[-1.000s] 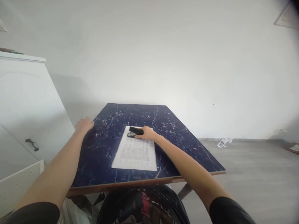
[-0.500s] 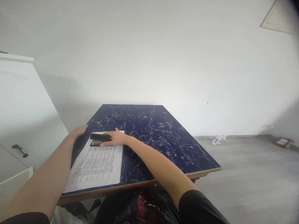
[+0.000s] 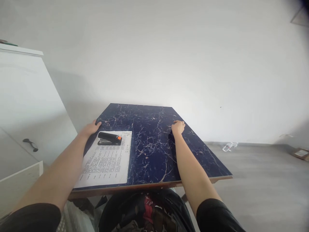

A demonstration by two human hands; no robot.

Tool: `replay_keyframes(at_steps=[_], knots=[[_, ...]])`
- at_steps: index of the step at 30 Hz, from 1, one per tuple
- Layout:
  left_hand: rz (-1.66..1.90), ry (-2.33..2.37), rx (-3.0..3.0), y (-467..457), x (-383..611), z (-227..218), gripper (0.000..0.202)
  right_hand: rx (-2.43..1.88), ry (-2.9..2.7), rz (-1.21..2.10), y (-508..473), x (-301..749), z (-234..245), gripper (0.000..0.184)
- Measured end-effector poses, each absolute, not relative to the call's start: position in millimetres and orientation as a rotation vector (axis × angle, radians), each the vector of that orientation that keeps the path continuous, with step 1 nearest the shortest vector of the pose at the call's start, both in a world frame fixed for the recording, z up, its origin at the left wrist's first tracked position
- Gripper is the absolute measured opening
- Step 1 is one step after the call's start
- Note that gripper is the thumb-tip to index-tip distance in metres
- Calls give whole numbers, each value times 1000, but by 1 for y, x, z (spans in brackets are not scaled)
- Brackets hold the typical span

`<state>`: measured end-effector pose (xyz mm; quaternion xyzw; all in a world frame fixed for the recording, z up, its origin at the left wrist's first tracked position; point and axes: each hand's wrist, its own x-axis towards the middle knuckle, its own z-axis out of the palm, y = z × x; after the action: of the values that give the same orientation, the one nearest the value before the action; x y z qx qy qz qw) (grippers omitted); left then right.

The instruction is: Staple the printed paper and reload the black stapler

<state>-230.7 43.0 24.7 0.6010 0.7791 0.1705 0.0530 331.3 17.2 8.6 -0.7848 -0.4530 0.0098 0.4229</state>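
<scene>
A black stapler with an orange end (image 3: 109, 138) lies on the upper part of a printed sheet of paper (image 3: 106, 167). Both rest on the left side of a dark blue marble-patterned table (image 3: 149, 154). At the table's left edge, beyond the stapler, my left hand (image 3: 93, 127) grips the side, its thumb on top and its other fingers mostly hidden. Far over on the tabletop, near the right edge, my right hand (image 3: 178, 127) is closed with curled fingers. Whatever it may hold is hidden beneath it.
A white cabinet (image 3: 26, 96) with a dark handle stands close on the left. Behind the table rises a pale wall (image 3: 154, 58). On the grey floor at right lie a crumpled clear plastic item (image 3: 229, 147) and a brown box (image 3: 301, 153).
My right hand has let go of the stapler and moved right across the table, over the spot where a small dark thing lay. My left hand stays at the left edge.
</scene>
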Motion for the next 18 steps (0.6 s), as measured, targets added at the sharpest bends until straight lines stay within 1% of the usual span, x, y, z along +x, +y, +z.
replay_keyframes(at_steps=[2, 4, 8, 10, 12, 15, 16, 18], knots=[[466, 2332, 1802, 43, -229, 24, 70, -1965, -1105, 18, 18, 337, 1, 33], [438, 2315, 1776, 43, -229, 24, 68, -1949, -1136, 31, 22, 338, -3, 34], [428, 2301, 1764, 44, -231, 24, 67, -1903, -1316, 103, 30, 331, -5, 20], [439, 2299, 1758, 44, -231, 23, 70, -1872, -1418, 143, 34, 320, -3, 19], [457, 2292, 1761, 44, -231, 22, 72, -1813, -1541, 190, 36, 300, -2, 21], [466, 2281, 1769, 44, -230, 22, 69, -1649, -1760, 275, 39, 256, -3, 26], [465, 2281, 1770, 44, -230, 22, 69, -1594, -1815, 298, 39, 239, -4, 30], [457, 2286, 1770, 45, -230, 23, 66, -1507, -1885, 327, 38, 203, -7, 44]])
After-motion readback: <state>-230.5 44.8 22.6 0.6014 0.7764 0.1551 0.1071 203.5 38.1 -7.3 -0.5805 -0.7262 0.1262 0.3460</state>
